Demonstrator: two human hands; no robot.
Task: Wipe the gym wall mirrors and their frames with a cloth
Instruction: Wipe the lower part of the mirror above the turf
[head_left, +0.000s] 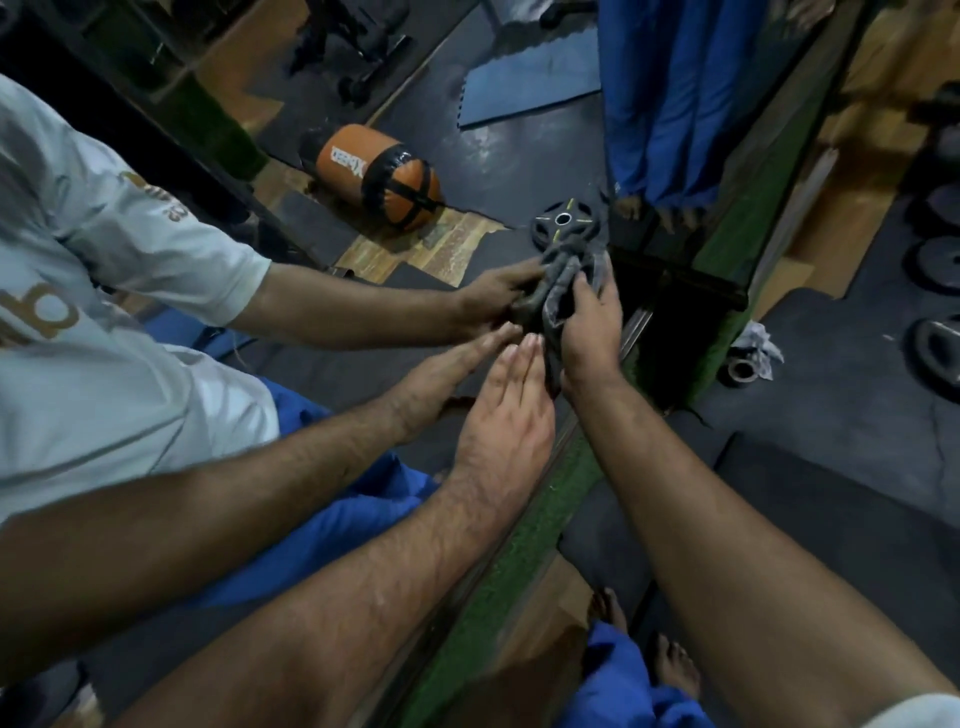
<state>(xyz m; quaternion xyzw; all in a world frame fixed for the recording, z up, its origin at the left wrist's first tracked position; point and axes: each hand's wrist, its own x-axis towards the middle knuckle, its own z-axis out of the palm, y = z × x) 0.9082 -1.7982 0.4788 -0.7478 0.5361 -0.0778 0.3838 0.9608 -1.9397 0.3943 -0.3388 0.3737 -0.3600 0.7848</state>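
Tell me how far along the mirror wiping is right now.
Underway, though how much is finished can't be told; no clear wiped patch shows. In hand: the right hand grips the grey cloth against the mirror near its green frame, while the left hand rests flat on the glass. The frame along the edge likely remains to be wiped.

glossy glass mirror (322, 374); rough grey cloth (558, 291), matt rubber floor (831, 441)

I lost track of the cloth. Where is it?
In the head view, centre right: the grey cloth is gripped by the right hand against the mirror, beside the left hand.
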